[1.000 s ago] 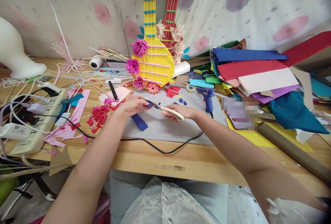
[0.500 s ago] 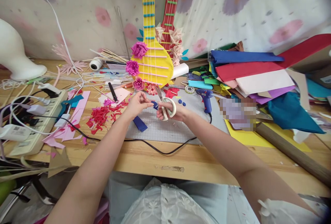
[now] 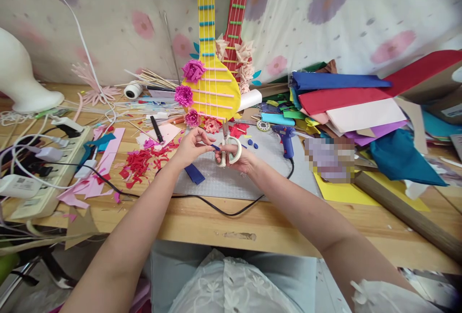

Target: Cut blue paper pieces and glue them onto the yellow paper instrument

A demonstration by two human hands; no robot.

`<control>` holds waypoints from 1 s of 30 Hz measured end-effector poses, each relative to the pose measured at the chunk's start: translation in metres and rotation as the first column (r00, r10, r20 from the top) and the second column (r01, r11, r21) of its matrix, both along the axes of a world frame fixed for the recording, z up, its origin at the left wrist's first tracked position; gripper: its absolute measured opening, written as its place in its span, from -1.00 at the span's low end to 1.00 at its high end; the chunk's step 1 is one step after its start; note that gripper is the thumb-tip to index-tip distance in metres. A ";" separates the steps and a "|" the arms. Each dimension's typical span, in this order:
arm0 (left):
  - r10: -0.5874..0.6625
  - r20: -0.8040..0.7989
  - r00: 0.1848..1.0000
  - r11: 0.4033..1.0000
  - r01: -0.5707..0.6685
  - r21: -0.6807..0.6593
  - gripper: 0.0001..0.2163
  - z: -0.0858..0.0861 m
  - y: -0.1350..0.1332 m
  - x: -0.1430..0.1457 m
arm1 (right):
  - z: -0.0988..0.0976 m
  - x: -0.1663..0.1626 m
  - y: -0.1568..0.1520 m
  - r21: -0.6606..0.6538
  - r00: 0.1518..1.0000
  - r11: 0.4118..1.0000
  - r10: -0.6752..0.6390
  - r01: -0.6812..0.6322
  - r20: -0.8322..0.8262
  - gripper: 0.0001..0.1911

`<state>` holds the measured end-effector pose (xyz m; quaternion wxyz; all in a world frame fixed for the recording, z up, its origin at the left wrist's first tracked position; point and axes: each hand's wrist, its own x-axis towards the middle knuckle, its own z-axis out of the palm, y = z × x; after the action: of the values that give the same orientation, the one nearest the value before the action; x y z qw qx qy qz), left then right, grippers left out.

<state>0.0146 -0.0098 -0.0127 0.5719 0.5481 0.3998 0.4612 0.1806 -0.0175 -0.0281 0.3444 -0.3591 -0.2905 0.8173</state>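
Observation:
My left hand (image 3: pixel 194 147) pinches a small dark blue paper piece (image 3: pixel 215 148) between thumb and fingers. White-handled scissors (image 3: pixel 234 151) are in my right hand (image 3: pixel 242 161), their blades pointing away from me toward the yellow paper instrument. Both hands are close together over the grey cutting mat (image 3: pixel 231 185). A folded blue paper strip (image 3: pixel 195 174) lies on the mat below my left hand. Beyond my right hand lie small blue cut pieces (image 3: pixel 255 146). Whether the blades touch the held piece I cannot tell.
The yellow paper instrument (image 3: pixel 225 91) with pink flowers leans at the back before a red one (image 3: pixel 236 19). Right of the mat are a blue glue gun (image 3: pixel 287 139) and stacked paper (image 3: pixel 361 110). Red scraps (image 3: pixel 139 164) and a power strip (image 3: pixel 54 178) lie left. A black cord crosses the front.
The scissors have turned more upright in my right hand. The blue piece in my left fingers shows less of its face. Otherwise the view has shifted only slightly.

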 end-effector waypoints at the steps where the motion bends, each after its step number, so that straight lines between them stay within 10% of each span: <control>1: 0.005 -0.004 1.000 1.000 -0.005 0.001 -0.60 -0.002 0.000 0.000 | -0.001 -0.002 0.000 0.053 0.996 0.996 -0.075 0.072 0.045 -0.80; 5: 0.110 0.083 0.990 0.982 -0.095 -0.164 -0.62 -0.009 -0.009 0.009 | -0.010 -0.007 -0.001 0.421 0.841 0.835 -0.482 0.355 0.246 -0.68; 11: 0.333 0.297 0.895 0.858 -0.158 -0.488 -0.76 -0.013 -0.025 0.039 | -0.019 -0.007 -0.007 0.766 0.617 0.601 -0.698 0.227 0.365 -0.75; 24: 0.506 0.214 0.835 0.800 -0.362 -0.479 -0.63 -0.011 -0.020 0.052 | -0.021 -0.004 -0.009 0.746 0.639 0.630 -0.669 0.216 0.380 -0.69; 30: 0.588 0.312 0.746 0.783 -0.429 -0.450 -0.60 -0.007 -0.013 0.048 | 0.001 0.029 -0.008 0.537 0.850 0.833 -0.180 -0.137 0.495 -0.59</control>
<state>0.0623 -0.0230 -0.0201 0.5835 0.1873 0.4726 0.6333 0.2093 -0.0252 -0.0274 0.3498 -0.4569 -0.5928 0.5634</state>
